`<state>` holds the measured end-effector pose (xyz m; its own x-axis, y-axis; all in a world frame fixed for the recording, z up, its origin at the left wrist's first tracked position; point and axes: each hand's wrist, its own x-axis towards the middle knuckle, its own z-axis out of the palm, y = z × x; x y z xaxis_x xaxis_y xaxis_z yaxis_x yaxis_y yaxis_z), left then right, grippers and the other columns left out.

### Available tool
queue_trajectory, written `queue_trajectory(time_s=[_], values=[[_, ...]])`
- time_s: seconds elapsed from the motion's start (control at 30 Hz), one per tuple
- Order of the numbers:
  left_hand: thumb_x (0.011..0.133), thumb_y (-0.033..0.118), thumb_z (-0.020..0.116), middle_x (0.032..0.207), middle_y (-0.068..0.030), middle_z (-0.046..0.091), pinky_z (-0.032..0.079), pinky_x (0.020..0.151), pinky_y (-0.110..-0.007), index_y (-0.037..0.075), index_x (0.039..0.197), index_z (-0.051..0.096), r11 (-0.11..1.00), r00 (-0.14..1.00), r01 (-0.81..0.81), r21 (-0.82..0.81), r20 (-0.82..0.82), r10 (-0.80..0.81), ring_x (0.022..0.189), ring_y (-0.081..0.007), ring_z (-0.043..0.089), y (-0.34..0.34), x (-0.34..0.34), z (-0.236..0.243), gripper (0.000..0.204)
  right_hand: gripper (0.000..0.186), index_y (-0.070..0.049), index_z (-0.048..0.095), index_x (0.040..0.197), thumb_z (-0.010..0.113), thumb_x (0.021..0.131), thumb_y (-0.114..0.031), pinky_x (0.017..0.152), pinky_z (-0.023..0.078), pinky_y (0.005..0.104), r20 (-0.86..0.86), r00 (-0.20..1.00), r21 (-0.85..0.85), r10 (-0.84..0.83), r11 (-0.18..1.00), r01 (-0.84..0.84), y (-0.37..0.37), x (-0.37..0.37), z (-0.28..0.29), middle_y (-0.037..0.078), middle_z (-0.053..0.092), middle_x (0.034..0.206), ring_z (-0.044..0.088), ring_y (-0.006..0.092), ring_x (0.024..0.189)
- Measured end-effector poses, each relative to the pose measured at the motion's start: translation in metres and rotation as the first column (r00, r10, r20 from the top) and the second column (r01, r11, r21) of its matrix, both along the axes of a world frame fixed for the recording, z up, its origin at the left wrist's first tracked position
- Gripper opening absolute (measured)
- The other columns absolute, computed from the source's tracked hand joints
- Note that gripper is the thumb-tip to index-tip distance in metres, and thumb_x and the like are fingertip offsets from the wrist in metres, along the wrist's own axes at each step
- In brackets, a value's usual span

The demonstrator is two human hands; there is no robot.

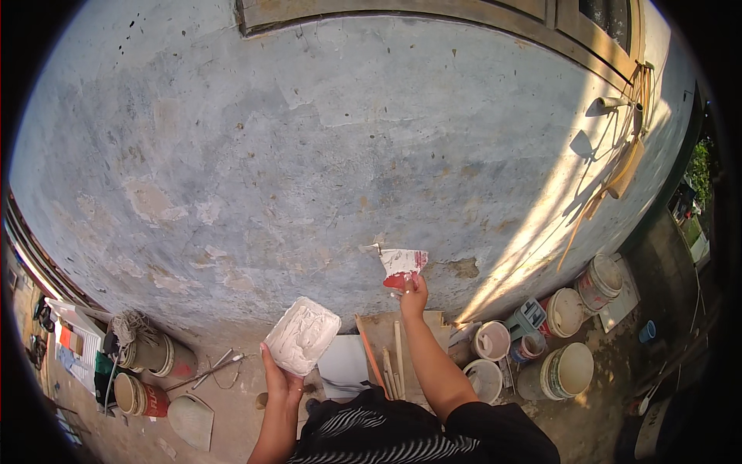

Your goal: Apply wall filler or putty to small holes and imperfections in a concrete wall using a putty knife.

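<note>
My left hand (283, 377) supports a white rectangular tub (303, 336) from below, its thumb along the near left side. Thick white filler paste (297, 340) lies smeared inside it. In my right hand (414, 295) is a red putty knife (403, 267) with a wide blade, much of it coated in white paste. The blade's far edge is at the weathered blue-grey wall (309, 155); whether it touches I cannot tell. Patches of bare and filled plaster mark the wall, and a rough brown patch (464, 268) shows just right of the knife.
Several paint-stained buckets (566, 371) crowd the floor at the right. More buckets (141, 394) stand at the left beside metal rods (212, 370). Wooden strips and boards (398, 356) lean below the wall. A wooden window frame (433, 15) is above, and tools (618, 178) hang at right.
</note>
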<state>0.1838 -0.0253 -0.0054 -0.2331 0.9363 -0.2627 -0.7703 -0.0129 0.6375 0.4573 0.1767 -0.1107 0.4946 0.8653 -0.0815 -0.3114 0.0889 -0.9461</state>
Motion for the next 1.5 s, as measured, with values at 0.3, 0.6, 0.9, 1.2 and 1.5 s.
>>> queue_trajectory(time_s=[0.3,0.6,0.9,1.2,1.5], values=[[0.098,0.063,0.037,0.148,-0.0134,0.045,0.043,0.109,-0.045,0.006,0.147,0.037,1.000,1.000,0.002,0.003,0.022,-0.002,0.133,-0.0298,0.048,-0.002,0.002,-0.001,0.075,0.011,-0.009,0.058,0.104,0.056,0.096,-0.015,0.053,0.056,0.0315,-0.277,0.955,-0.066,0.110,0.989,-0.133,-0.054,0.015,0.035,0.006,0.064,0.086,0.065,0.0172,0.064],[0.099,0.061,0.038,0.148,-0.0143,0.045,0.043,0.108,-0.046,0.005,0.147,0.036,1.000,0.997,-0.016,0.019,0.071,0.014,0.133,-0.0304,0.048,-0.004,0.001,-0.005,0.074,0.009,0.000,0.053,0.096,0.053,0.092,-0.008,0.063,0.061,0.0363,-0.373,0.889,0.064,0.264,0.964,-0.259,-0.009,0.021,0.134,0.013,0.062,0.088,0.069,0.0249,0.073],[0.099,0.061,0.038,0.148,-0.0148,0.045,0.045,0.107,-0.046,0.005,0.147,0.036,0.998,0.993,-0.056,0.030,0.101,0.053,0.133,-0.0309,0.048,-0.007,-0.006,-0.006,0.074,0.010,0.002,0.052,0.095,0.052,0.095,-0.008,0.075,0.062,0.0389,-0.490,0.840,0.112,0.231,0.973,-0.202,0.018,0.014,0.152,0.015,0.061,0.089,0.069,0.0281,0.083],[0.099,0.061,0.038,0.148,-0.0148,0.045,0.044,0.108,-0.046,0.005,0.147,0.036,0.998,0.994,-0.062,0.018,0.092,0.060,0.133,-0.0309,0.048,-0.004,-0.008,-0.006,0.074,0.010,0.002,0.054,0.098,0.050,0.097,-0.007,0.088,0.059,0.0396,-0.565,0.800,0.116,0.200,0.980,-0.164,0.018,0.012,0.155,0.017,0.064,0.096,0.068,0.0279,0.092],[0.098,0.061,0.039,0.148,-0.0147,0.044,0.045,0.107,-0.046,0.005,0.147,0.036,0.999,0.995,-0.035,0.013,0.094,0.033,0.133,-0.0307,0.048,-0.001,-0.005,-0.006,0.074,0.011,0.001,0.056,0.098,0.053,0.096,-0.009,0.086,0.059,0.0376,-0.615,0.744,0.218,0.262,0.963,-0.159,-0.001,0.011,0.186,0.016,0.065,0.096,0.067,0.0266,0.093]])
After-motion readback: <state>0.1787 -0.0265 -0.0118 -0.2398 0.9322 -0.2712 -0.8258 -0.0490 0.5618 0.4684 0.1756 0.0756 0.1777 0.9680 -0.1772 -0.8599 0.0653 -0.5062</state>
